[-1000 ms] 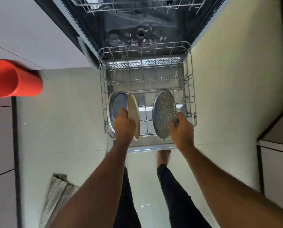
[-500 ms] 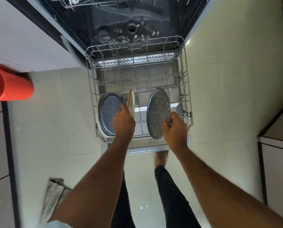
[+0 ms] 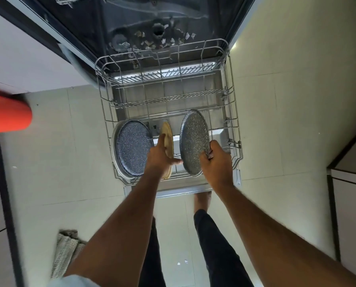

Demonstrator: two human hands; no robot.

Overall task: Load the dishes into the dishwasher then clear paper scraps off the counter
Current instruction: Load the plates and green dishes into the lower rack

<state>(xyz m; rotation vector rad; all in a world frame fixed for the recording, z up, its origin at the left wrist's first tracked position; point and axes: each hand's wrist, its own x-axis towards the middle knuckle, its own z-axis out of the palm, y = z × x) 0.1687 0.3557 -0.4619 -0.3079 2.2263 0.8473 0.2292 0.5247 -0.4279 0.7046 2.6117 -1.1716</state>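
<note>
The dishwasher's lower wire rack is pulled out over the open door. A speckled dark plate stands on edge at the rack's front left. Beside it stands a beige plate, nearly edge-on, and my left hand holds it near its lower rim, thumb pointing right. My right hand grips the right rim of a second speckled plate, held upright over the rack's front middle. Paper scraps lie on the dishwasher's tub floor.
An orange cylinder stands at the left edge. A woven mat lies on the tiled floor at lower left. Cabinets flank the right. My legs and one foot stand just before the door's edge.
The view has shifted a little. My left hand has slid down and right along the beige plate, thumb now stretched toward the right plate. My right hand still holds the speckled plate.
</note>
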